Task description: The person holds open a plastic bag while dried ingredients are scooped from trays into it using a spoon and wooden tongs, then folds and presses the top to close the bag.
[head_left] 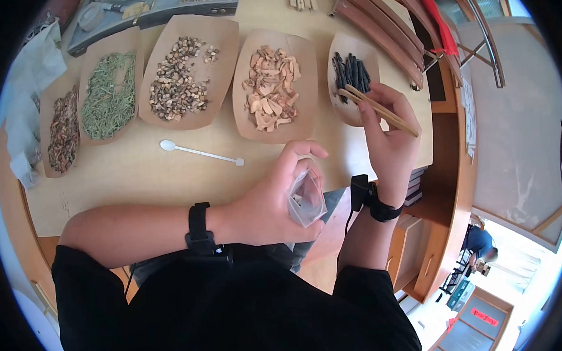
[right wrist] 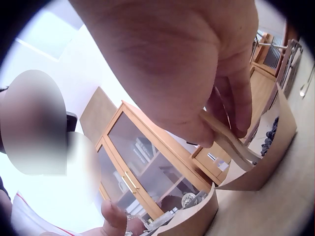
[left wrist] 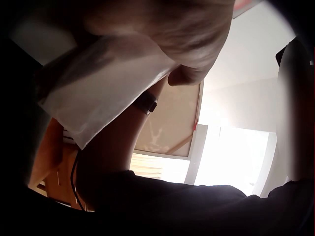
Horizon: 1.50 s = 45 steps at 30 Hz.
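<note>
My left hand point(head_left: 260, 208) holds a small clear plastic zip bag point(head_left: 307, 202), its mouth spread, over the table's near edge. In the left wrist view the bag point(left wrist: 113, 88) hangs below the fingers. My right hand point(head_left: 395, 126) pinches wooden tweezers point(head_left: 388, 113) between thumb and fingers. Their tips reach into the rightmost paper tray point(head_left: 349, 42), right at the dark, stick-like dried pieces point(head_left: 355, 70). From the right wrist, the tweezers point(right wrist: 231, 145) point down past the tray's rim. Whether the tips grip a piece, I cannot tell.
Further left stand paper trays of pale dried slices point(head_left: 270, 82), mottled brown chunks point(head_left: 180, 86), green cut stems point(head_left: 109, 92) and reddish-brown bits point(head_left: 63, 132). A white plastic spoon point(head_left: 201, 154) lies before them. Brown curved racks point(head_left: 381, 30) stand at the back right.
</note>
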Motion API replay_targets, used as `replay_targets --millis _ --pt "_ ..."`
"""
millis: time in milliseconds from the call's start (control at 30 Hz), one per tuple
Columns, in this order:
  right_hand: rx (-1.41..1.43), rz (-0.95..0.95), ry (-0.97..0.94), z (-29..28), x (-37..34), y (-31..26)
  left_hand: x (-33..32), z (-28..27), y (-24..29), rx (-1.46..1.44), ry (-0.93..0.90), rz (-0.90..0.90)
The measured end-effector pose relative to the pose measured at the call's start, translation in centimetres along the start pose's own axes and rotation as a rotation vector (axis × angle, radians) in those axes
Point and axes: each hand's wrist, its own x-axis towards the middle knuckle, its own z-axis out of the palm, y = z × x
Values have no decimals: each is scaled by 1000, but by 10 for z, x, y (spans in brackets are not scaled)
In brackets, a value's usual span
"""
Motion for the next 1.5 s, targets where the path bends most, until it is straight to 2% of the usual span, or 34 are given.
replay_targets --millis 100,200,267,300,367,400,467,500,733,867,967,1067,1167,1267,1333,1400,1467,1500 --pt "-25 32 -6 2 1 4 1 1 -2 -14 7 1" --pt "96 138 26 2 0 5 1 0 -2 -12 6 -8" --pt "203 113 142 1 -2 13 1 0 -3 -15 12 -9" --pt "204 113 140 -1 -3 12 2 0 -4 -18 21 -9" --pt "373 142 316 -8 -12 8 1 0 -4 -13 29 0" --pt "373 146 314 -10 -18 4 1 0 -4 -8 34 9" --pt "848 89 282 -17 -33 -3 1 -1 -4 12 34 10" --pt "897 106 317 -13 -42 -8 0 0 -4 33 31 17" --pt "804 80 102 -4 -87 -34 -3 3 -2 -12 125 11" --pt "708 92 -2 -16 -91 -30 -2 5 -6 -33 123 3" --pt "676 159 -211 -29 -87 -28 -3 1 -9 0 100 37" --pt "685 102 -262 -40 -77 -24 -3 3 -7 15 97 29" --pt "727 5 -53 -38 -60 -7 -2 2 -9 6 78 38" --pt "300 92 157 -30 -26 -7 -1 2 -8 39 61 71" --pt "261 44 104 -20 -1 1 -2 4 -8 66 70 77" --pt "221 -7 48 -11 19 7 -4 8 -13 197 20 226" --pt "135 -22 -12 -1 34 9 -8 12 -11 200 40 244" --pt "128 -24 -18 5 39 9 -8 11 -11 238 -29 317"
